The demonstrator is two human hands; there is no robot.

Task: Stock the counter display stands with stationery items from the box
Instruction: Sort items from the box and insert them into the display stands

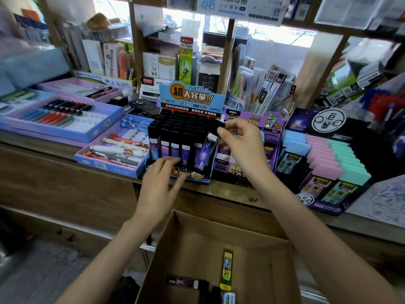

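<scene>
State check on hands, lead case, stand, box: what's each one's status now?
display stand: upright, nearly full
left hand: open, fingers resting on the display stand front
right hand: pinching the lead case top
lead case: tilted, lower end in the front row
cardboard box: open, a few cases lying inside

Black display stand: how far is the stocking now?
Nearly full: the stand shows rows of black caps. In hand: the right hand pinches a purple lead case, tilted at the front-right slot, while the left hand rests on the stand's front. Left: at least three cases lie in the cardboard box.
</scene>
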